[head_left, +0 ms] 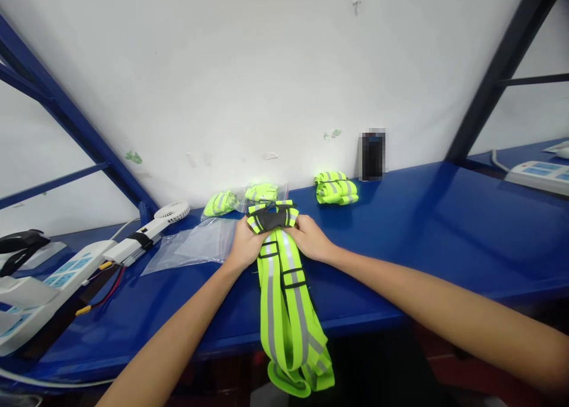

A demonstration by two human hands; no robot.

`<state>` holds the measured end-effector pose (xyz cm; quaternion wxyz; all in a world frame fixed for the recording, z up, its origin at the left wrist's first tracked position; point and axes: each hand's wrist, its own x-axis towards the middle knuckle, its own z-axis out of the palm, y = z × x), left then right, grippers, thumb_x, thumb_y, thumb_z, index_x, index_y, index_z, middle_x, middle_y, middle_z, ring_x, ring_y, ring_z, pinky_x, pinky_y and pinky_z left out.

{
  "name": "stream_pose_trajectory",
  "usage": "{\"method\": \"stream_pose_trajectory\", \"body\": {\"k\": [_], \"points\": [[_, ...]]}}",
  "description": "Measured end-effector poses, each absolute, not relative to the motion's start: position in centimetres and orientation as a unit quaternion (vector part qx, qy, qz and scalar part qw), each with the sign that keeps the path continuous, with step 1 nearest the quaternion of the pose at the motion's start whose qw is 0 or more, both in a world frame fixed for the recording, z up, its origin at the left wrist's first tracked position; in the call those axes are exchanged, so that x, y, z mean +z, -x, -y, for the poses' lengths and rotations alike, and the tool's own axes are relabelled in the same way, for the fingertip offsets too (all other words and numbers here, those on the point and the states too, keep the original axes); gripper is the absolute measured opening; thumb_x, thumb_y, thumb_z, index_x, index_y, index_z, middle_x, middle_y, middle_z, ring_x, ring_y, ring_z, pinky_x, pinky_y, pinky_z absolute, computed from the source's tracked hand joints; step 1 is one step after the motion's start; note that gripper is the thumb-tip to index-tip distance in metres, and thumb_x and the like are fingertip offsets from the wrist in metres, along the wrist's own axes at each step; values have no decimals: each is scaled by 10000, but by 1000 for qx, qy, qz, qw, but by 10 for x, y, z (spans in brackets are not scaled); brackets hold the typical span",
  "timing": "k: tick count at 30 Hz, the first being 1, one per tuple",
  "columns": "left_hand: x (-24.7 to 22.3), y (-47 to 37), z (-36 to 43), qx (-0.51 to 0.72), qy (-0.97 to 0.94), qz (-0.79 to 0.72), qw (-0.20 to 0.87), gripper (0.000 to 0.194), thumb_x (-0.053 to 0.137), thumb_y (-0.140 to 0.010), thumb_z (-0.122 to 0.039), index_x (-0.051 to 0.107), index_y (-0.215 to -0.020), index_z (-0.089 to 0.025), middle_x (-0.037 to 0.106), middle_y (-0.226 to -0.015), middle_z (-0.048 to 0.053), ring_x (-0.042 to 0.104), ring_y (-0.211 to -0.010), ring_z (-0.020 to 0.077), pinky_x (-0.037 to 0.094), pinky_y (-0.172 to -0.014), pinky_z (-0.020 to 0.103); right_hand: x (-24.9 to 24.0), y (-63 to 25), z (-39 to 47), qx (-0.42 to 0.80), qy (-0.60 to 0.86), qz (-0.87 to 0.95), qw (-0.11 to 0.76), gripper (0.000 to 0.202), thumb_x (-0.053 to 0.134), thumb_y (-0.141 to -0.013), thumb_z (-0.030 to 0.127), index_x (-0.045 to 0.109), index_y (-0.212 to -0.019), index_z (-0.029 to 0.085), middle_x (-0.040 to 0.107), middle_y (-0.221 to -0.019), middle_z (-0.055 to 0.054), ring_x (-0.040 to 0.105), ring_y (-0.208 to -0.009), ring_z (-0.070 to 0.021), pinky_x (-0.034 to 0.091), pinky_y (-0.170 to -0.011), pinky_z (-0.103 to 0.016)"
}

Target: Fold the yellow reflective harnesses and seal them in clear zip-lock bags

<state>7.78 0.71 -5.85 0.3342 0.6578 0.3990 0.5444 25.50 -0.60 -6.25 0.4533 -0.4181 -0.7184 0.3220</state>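
Observation:
A neon-yellow reflective vest (284, 300), made of straps with grey stripes and black buckles, is held up between my two hands. Its black middle part with folded strap ends is at the top, and the long straps hang down past the table's front edge. My left hand (246, 241) is closed on the left side of the top part. On the right side, my right hand (310, 236) grips it with the fingers curled behind, partly hidden. Just left of my left hand, a clear plastic bag (195, 247) lies flat on the table.
Along the wall sit two bagged neon bundles (221, 204) and a rolled neon strap bundle (335, 188). A blurred dark object (373, 155) stands behind on the right. Left are a white handheld fan (173, 211), wires and a power strip (73, 271) on the blue table (422, 229).

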Motion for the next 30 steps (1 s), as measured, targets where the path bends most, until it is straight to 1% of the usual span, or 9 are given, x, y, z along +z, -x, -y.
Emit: {"method": "stream_pose_trajectory", "body": {"k": [2,4,6,10,14,19,25,27,30], "points": [[-59,-77,-8,546,-655,-399,336,338,814,-627,-254,698,-920,-130,749,-924,66,688,-872,249,545,-808,360,-60,-255,8,355,405,718,440,232,618,-812,353,662,-797,125,648,-715,-12,550,-665,-170,398,-600,-252],[-58,-77,-8,547,-651,-398,344,329,802,-642,-257,708,-929,-125,751,-929,68,688,-881,249,540,-829,364,-59,-255,10,416,360,711,438,297,690,-772,392,673,-897,123,672,-788,-17,574,-700,-170,435,-641,-261],[-57,-78,-7,549,-644,-397,357,328,796,-650,-256,718,-941,-125,753,-939,69,688,-894,253,537,-844,371,-58,-256,10,487,317,682,444,343,677,-790,441,667,-936,130,683,-826,-26,596,-724,-172,459,-667,-271],[-57,-80,-4,544,-630,-386,398,354,798,-658,-250,733,-986,-136,756,-966,72,690,-918,266,538,-859,386,-58,-259,8,574,322,606,446,440,578,-836,568,624,-756,138,622,-658,-17,579,-619,-161,451,-599,-272],[-58,-81,-3,537,-614,-371,443,366,804,-658,-258,741,-1000,-146,752,-1018,79,686,-959,271,520,-919,400,-57,-263,5,563,318,627,434,477,626,-787,609,584,-685,144,579,-612,7,531,-578,-132,426,-589,-260],[-62,-84,-2,532,-612,-379,445,344,756,-707,-279,728,-1030,-165,740,-1064,72,666,-1026,276,500,-951,407,-57,-264,5,538,328,639,441,497,612,-790,628,591,-717,137,559,-606,25,472,-562,-111,383,-571,-248],[-77,-80,-4,547,-582,-404,446,337,682,-763,-294,689,-1085,-194,703,-1158,50,558,-1226,282,390,-1071,407,-58,-262,5,573,308,605,459,484,620,-787,621,618,-770,138,645,-714,-11,547,-645,-142,436,-630,-263],[-77,-81,-3,547,-579,-395,458,343,673,-750,-274,679,-1082,-186,705,-1137,50,543,-1241,289,375,-1082,417,-59,-261,4,574,306,600,466,483,616,-795,612,633,-822,130,663,-747,-22,569,-673,-153,448,-653,-270],[-71,-83,0,531,-586,-390,472,352,694,-739,-277,656,-1075,-178,708,-1110,54,577,-1191,289,410,-1048,420,-60,-261,4,550,305,618,472,460,585,-831,584,632,-851,127,665,-772,-25,571,-690,-156,449,-654,-269]]}}
